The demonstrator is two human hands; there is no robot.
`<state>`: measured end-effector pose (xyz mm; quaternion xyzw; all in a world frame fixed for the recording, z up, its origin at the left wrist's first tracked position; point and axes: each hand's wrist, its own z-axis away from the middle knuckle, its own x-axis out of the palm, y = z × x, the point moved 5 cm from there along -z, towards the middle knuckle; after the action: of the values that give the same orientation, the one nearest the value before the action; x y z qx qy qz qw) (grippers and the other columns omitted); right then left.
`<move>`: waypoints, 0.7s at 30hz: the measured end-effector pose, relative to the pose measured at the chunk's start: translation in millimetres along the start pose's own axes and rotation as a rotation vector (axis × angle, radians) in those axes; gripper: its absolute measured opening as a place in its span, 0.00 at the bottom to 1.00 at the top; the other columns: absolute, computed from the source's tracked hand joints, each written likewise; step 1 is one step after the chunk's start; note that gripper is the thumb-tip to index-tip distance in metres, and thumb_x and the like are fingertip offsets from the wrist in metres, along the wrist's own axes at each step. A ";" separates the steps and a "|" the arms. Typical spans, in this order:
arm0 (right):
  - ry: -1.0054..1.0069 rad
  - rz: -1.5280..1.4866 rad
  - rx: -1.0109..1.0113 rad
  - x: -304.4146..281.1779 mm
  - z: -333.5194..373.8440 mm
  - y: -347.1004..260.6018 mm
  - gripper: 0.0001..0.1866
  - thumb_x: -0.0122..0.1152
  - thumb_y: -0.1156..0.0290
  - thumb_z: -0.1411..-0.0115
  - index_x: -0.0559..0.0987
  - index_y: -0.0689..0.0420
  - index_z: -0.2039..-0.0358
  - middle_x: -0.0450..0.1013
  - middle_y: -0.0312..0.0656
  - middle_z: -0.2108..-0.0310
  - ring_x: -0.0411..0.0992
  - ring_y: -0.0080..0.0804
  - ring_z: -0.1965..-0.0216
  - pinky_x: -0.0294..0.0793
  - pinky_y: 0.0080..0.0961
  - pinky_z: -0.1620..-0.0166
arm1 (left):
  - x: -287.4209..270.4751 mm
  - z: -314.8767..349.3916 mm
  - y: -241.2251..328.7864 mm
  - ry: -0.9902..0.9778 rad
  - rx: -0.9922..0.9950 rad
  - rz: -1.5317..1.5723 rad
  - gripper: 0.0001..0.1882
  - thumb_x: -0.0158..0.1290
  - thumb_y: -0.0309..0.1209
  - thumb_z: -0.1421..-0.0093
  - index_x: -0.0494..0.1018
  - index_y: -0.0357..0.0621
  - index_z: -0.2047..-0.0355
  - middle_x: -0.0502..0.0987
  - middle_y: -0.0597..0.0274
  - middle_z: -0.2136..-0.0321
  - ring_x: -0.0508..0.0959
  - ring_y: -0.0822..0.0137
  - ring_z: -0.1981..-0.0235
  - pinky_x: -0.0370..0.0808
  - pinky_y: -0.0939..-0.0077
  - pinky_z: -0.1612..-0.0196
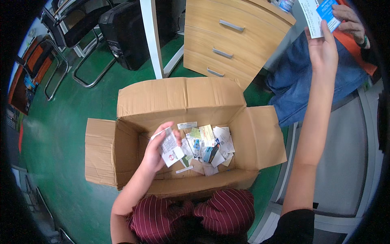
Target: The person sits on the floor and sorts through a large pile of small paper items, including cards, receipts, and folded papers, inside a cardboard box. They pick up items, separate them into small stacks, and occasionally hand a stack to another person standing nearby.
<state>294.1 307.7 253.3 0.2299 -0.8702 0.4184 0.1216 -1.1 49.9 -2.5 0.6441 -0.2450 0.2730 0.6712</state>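
Left hand: the left hand [153, 153] is above the left half of the box, its fingers closed on a white printed leaflet [170, 151] that tilts over the opening; a small red mark shows near the leaflet's lower edge.
Right hand: the right hand [323, 55] is stretched out well beyond the box's far right corner, fingers gripping a white printed card [310, 20] by its lower end.
Co-worker: another person's hand [352, 26] holds a blue card [326, 11] that overlaps the white one; whether the right hand grips this card too, I cannot tell.
Box: an open cardboard box [152, 97] sits on the green floor [61, 130], with its far, left and right flaps folded outward.
Box bottom: loose cards and papers lie heaped from the middle toward the right wall. A cream card [207, 133] lies near the far side, overlapping a pale green slip [195, 133]. A narrow white strip [187, 125] lies by the far wall, another [184, 169] by the near wall.
Beyond the far edge: a wooden drawer cabinet [207, 42] stands toward the right, a black case [126, 36] toward the left.
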 end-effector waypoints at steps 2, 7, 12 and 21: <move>-0.026 0.080 0.015 6.5 8.4 -14.9 0.17 0.49 0.70 0.46 0.64 0.63 0.57 0.65 0.44 0.58 0.65 0.31 0.58 0.66 0.28 0.57 | 30.0 -15.9 3.5 -0.067 -0.027 -0.041 0.21 0.40 0.41 0.46 0.57 0.47 0.53 0.67 0.56 0.70 0.69 0.65 0.71 0.67 0.73 0.66; -0.006 -0.007 0.166 28.6 43.8 0.1 0.15 0.48 0.70 0.46 0.65 0.64 0.59 0.67 0.44 0.60 0.67 0.30 0.61 0.68 0.24 0.60 | 105.8 -60.8 19.3 -0.218 0.071 0.002 0.22 0.40 0.42 0.45 0.56 0.46 0.52 0.66 0.58 0.71 0.68 0.67 0.71 0.67 0.74 0.65; -0.056 -0.164 0.423 66.0 100.1 13.7 0.14 0.48 0.71 0.47 0.67 0.65 0.62 0.68 0.44 0.63 0.67 0.29 0.61 0.67 0.25 0.57 | 183.5 -113.9 32.8 -0.292 0.482 0.060 0.26 0.44 0.45 0.46 0.55 0.42 0.53 0.67 0.61 0.68 0.69 0.71 0.68 0.68 0.75 0.65; -0.051 0.622 -0.177 60.7 80.1 -15.2 0.18 0.56 0.62 0.51 0.70 0.61 0.64 0.66 0.39 0.64 0.64 0.17 0.69 0.62 0.12 0.71 | 229.0 -137.6 66.5 -0.395 0.438 0.343 0.26 0.36 0.21 0.48 0.45 0.40 0.48 0.59 0.43 0.53 0.63 0.54 0.52 0.64 0.66 0.52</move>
<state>247.7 218.5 238.3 -0.0482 -0.9346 0.3522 -0.0144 117.7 200.4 195.0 0.7629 -0.4107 0.2978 0.4008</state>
